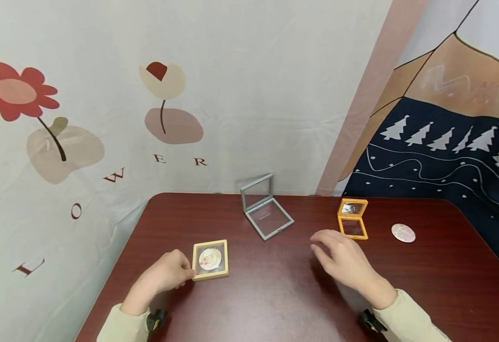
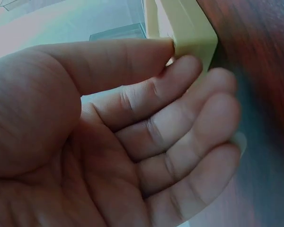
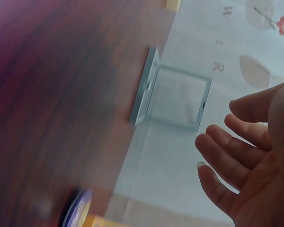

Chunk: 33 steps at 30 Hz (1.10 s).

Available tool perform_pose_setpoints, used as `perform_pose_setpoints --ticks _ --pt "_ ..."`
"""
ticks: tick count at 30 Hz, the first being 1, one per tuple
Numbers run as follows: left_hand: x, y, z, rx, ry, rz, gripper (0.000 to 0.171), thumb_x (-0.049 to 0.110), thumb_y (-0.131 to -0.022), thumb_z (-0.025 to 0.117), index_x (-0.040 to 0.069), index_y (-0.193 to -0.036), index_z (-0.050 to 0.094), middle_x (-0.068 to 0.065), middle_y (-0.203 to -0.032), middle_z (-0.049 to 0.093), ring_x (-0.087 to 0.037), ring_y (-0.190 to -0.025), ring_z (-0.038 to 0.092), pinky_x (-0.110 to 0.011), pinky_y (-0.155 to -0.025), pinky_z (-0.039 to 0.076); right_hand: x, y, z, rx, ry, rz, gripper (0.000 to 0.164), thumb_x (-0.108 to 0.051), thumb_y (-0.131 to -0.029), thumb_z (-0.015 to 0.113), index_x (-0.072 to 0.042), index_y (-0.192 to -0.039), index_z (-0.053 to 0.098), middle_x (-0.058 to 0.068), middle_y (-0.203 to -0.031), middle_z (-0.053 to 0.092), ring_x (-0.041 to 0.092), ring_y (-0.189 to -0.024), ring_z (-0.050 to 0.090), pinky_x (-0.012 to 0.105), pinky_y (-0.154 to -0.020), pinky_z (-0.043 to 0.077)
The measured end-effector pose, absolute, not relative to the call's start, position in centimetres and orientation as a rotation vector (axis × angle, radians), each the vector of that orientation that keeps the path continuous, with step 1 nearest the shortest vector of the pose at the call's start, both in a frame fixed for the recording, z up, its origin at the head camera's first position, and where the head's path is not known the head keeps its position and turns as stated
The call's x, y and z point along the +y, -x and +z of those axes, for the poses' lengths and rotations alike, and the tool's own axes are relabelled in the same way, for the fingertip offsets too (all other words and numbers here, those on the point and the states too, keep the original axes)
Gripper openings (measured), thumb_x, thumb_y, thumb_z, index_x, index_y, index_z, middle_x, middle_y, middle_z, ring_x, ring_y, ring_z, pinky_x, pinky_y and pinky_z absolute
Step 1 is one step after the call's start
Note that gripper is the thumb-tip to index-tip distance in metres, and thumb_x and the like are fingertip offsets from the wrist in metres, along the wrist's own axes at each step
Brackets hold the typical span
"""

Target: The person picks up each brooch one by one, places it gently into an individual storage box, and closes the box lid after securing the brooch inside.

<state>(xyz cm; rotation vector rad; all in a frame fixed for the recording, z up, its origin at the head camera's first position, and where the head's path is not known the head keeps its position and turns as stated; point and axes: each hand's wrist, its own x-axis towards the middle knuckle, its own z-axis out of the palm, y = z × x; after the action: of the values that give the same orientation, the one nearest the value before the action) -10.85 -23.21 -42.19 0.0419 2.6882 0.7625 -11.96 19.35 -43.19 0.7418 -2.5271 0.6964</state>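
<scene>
White backdrop (image 1: 253,85): rose beyond the left hand (image 1: 168,271) and the right hand (image 1: 341,256); carried printed flowers (image 1: 16,90) and legible capitals (image 1: 114,175) L, O, W, E, R.
Tree-print cloth (image 1: 450,152): hung beyond the right hand and to its right.
Table (image 1: 266,294): red-brown, glossy, spread below both hands.
Right hand: above the table, thumb parted from gently bent fingers.
Left hand: thumb and index fingertip pinched the near left corner of the yellow frame (image 1: 225,259); remaining fingers curved.
Grey frame (image 1: 269,218): hinged open, lid raised; beyond and right of the left-hand pinch, well apart from it.
Yellow frame: closed, just right of the left fingertips, corner touching them; could not tell whether that corner was lifted.
Orange frame (image 1: 350,217): open, lid raised, just beyond the right hand.
Round badge (image 1: 210,259): inside the yellow frame, right of the pinch; print too small to read.
Pale pink disc (image 1: 403,233): on the table, right of the orange frame, beyond and right of the right hand.
</scene>
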Motion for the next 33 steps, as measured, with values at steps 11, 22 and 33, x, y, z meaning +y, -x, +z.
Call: perform_pose_setpoints --ticks 11,22,33 --pt "-21.6 11.3 -40.7 2.894 0.07 0.741 0.048 0.02 -0.098 0.068 0.016 -0.058 0.041 0.006 -0.054 0.026 -0.011 -0.051 0.026 -0.028 -0.05 0.021 25.1 10.8 -43.3 -2.471 -0.591 0.641 0.027 0.0 -0.078 0.084 -0.009 -0.103 0.076 0.003 -0.104 0.075 0.023 -0.096 0.071 0.039 -0.083 0.051" --pt "-18.1 12.8 -40.3 2.975 0.028 0.705 0.018 0.03 -0.098 0.069 0.014 -0.096 0.078 0.004 -0.065 0.063 -0.019 -0.057 0.055 -0.036 -0.049 0.038 29.7 10.5 -43.6 -2.451 -0.442 0.579 0.036 -0.003 -0.077 0.085 -0.001 -0.111 0.073 0.015 -0.112 0.072 0.031 -0.104 0.064 0.03 -0.088 0.043" --pt "-14.9 14.6 -40.7 3.016 -0.1 0.725 0.016 0.03 -0.098 0.072 0.016 -0.098 0.079 0.003 -0.086 0.073 -0.024 -0.077 0.069 -0.045 -0.06 0.05 33.5 11.4 -44.1 -2.569 -0.258 0.636 0.062 -0.015 -0.088 0.081 0.006 -0.141 0.055 0.03 -0.144 0.052 0.05 -0.129 0.047 0.065 -0.106 0.038"
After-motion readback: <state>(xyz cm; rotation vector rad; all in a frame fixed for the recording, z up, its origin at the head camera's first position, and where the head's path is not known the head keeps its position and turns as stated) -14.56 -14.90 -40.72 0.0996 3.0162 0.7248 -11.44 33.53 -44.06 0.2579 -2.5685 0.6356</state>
